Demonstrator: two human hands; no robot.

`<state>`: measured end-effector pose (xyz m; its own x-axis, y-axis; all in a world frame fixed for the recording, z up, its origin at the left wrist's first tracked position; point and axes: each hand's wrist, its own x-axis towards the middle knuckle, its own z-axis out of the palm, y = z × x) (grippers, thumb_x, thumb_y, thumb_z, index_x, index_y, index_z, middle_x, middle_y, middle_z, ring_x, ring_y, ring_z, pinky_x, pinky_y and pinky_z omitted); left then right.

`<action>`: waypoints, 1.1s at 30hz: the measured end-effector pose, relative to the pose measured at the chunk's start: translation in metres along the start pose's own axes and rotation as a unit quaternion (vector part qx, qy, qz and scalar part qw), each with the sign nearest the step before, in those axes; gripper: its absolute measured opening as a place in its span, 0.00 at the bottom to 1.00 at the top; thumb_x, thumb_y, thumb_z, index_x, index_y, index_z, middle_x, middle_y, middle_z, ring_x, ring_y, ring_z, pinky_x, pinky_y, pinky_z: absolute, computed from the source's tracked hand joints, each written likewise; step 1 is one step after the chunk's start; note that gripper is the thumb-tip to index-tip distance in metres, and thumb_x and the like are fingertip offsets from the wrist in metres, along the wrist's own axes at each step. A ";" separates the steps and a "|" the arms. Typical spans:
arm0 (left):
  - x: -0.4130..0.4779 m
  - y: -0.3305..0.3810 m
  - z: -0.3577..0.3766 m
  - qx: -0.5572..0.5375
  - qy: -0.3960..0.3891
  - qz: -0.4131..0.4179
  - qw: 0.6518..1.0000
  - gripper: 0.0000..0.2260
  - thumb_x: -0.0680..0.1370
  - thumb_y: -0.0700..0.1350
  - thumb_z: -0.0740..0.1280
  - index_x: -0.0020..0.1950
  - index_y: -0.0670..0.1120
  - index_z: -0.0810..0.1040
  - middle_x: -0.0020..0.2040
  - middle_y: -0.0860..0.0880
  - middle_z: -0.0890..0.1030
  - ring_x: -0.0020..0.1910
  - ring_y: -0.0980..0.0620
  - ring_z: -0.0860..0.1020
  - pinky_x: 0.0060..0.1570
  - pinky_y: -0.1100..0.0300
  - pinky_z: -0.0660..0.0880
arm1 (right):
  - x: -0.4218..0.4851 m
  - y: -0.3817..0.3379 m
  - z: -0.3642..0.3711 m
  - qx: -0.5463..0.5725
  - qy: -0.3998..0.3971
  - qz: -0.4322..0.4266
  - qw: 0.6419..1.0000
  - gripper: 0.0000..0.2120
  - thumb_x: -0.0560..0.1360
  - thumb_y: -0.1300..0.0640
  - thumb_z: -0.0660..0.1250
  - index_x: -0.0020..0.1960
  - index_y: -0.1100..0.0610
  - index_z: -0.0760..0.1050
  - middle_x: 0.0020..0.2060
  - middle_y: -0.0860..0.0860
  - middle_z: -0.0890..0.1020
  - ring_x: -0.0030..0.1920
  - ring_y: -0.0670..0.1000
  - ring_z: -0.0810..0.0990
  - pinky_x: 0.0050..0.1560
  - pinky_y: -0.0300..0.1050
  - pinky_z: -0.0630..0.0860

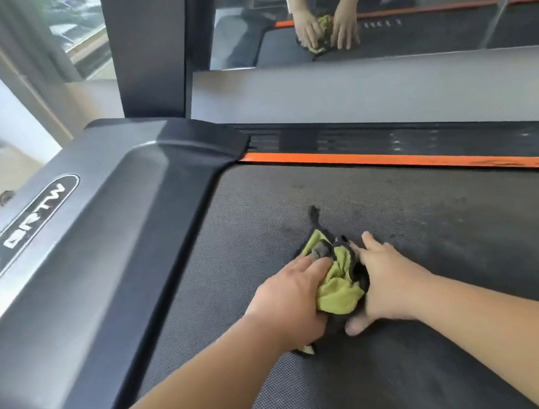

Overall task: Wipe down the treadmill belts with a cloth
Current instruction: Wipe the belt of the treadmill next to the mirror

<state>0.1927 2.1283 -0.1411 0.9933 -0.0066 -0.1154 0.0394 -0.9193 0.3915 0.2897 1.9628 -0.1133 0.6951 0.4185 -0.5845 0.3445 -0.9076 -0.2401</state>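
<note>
**Q:** Where is the cloth (337, 284)?

**A:** The green and dark cloth lies bunched on the treadmill belt (416, 220), near the belt's front end and between the two hands.

**Q:** And the left hand (293, 300)?

**A:** It is at the cloth's 9 o'clock. The fingers are laid out nearly straight over the fabric and press it down. The thumb is hidden.

**Q:** The right hand (391, 277)?

**A:** It is at the cloth's 3 o'clock. The fingers are straight and rest against the cloth's edge, and the thumb is spread flat on the belt. It has closed round nothing.

**Q:** What surrounds them?

**A:** A dark motor cover (105, 258) with a lettered oval badge sits at the belt's 9 o'clock. An orange strip (391, 159) borders the belt at 12 to 2 o'clock. At 12 o'clock a mirror (427, 32) reflects both hands, fingers extended on the cloth.
</note>
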 end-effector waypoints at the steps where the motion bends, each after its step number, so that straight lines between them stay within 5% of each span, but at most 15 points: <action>1: -0.002 -0.010 -0.002 0.009 0.008 0.001 1.000 0.33 0.74 0.56 0.66 0.78 0.57 0.62 0.74 0.57 0.69 0.77 0.53 0.64 0.73 0.56 0.67 | 0.001 -0.008 0.004 0.000 -0.013 0.006 1.000 0.75 0.50 0.34 0.85 0.82 0.39 0.39 0.80 0.39 0.33 0.82 0.57 0.36 0.74 0.76 0.58; 3: 0.000 -0.031 -0.005 0.023 0.026 -0.017 0.999 0.33 0.74 0.58 0.64 0.79 0.55 0.61 0.76 0.56 0.68 0.78 0.52 0.63 0.75 0.55 0.64 | 0.002 -0.021 0.009 -0.013 -0.033 0.035 0.999 0.75 0.52 0.34 0.85 0.81 0.37 0.34 0.79 0.37 0.30 0.81 0.57 0.31 0.71 0.81 0.55; 8: 0.021 -0.065 -0.025 -0.006 0.081 -0.209 0.975 0.28 0.77 0.52 0.65 0.76 0.51 0.63 0.76 0.50 0.66 0.76 0.46 0.63 0.71 0.49 0.66 | 0.002 -0.035 0.010 -0.051 -0.043 0.068 0.995 0.73 0.56 0.35 0.84 0.80 0.34 0.31 0.78 0.39 0.28 0.80 0.59 0.30 0.69 0.82 0.58; 16: 0.018 -0.018 -0.001 -0.068 0.004 -0.044 0.997 0.31 0.73 0.48 0.69 0.75 0.58 0.65 0.72 0.57 0.70 0.70 0.51 0.70 0.66 0.52 0.72 | 0.006 -0.046 0.007 -0.041 -0.047 0.115 0.991 0.74 0.55 0.39 0.86 0.83 0.46 0.38 0.78 0.40 0.27 0.81 0.57 0.30 0.72 0.75 0.63; 18: 0.026 -0.044 -0.006 -0.038 0.026 -0.090 0.995 0.29 0.73 0.47 0.69 0.71 0.60 0.66 0.70 0.57 0.71 0.68 0.50 0.72 0.62 0.50 0.75 | 0.007 -0.044 0.009 -0.052 -0.052 0.100 0.992 0.71 0.54 0.38 0.86 0.83 0.41 0.44 0.78 0.39 0.27 0.81 0.58 0.31 0.70 0.75 0.65; 22: 0.039 -0.071 -0.022 -0.018 0.094 -0.244 0.965 0.26 0.73 0.43 0.68 0.70 0.53 0.67 0.70 0.51 0.70 0.68 0.45 0.71 0.61 0.48 0.74 | 0.007 -0.045 0.009 -0.059 -0.049 0.092 0.993 0.75 0.56 0.39 0.85 0.80 0.36 0.29 0.78 0.42 0.27 0.81 0.60 0.31 0.69 0.77 0.65; 24: 0.040 -0.050 -0.020 -0.059 0.088 -0.234 0.966 0.26 0.72 0.43 0.69 0.69 0.53 0.69 0.69 0.50 0.72 0.68 0.45 0.72 0.63 0.50 0.73 | 0.008 -0.047 0.009 -0.052 -0.047 0.100 0.993 0.75 0.56 0.39 0.86 0.80 0.38 0.31 0.79 0.42 0.27 0.81 0.59 0.31 0.70 0.77 0.64; 29: 0.025 -0.001 0.004 -0.089 0.019 -0.054 0.994 0.31 0.73 0.44 0.68 0.76 0.56 0.65 0.73 0.55 0.71 0.71 0.49 0.70 0.67 0.54 0.71 | 0.007 -0.042 0.009 -0.036 -0.040 0.105 0.993 0.75 0.50 0.37 0.87 0.83 0.41 0.41 0.80 0.37 0.32 0.80 0.57 0.30 0.72 0.75 0.63; 31: 0.025 -0.029 -0.004 -0.056 0.030 -0.080 0.995 0.30 0.74 0.43 0.68 0.74 0.57 0.66 0.72 0.54 0.71 0.70 0.49 0.72 0.65 0.54 0.73 | 0.007 -0.042 0.010 -0.040 -0.042 0.095 0.994 0.72 0.51 0.38 0.86 0.83 0.40 0.44 0.79 0.38 0.30 0.81 0.58 0.31 0.71 0.75 0.64; 33: 0.022 -0.067 -0.015 -0.035 0.067 -0.169 0.983 0.27 0.73 0.42 0.67 0.72 0.56 0.67 0.70 0.52 0.72 0.69 0.47 0.74 0.63 0.52 0.74 | 0.006 -0.044 0.009 -0.048 -0.050 0.090 0.994 0.73 0.55 0.38 0.86 0.81 0.36 0.36 0.78 0.40 0.28 0.81 0.59 0.31 0.70 0.77 0.64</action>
<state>0.2139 2.1961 -0.1562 0.9272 0.3508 -0.1312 0.3728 -0.8303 0.4142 0.2734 2.0045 -0.1129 0.6862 0.2402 -0.6867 0.2830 -0.9577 -0.0522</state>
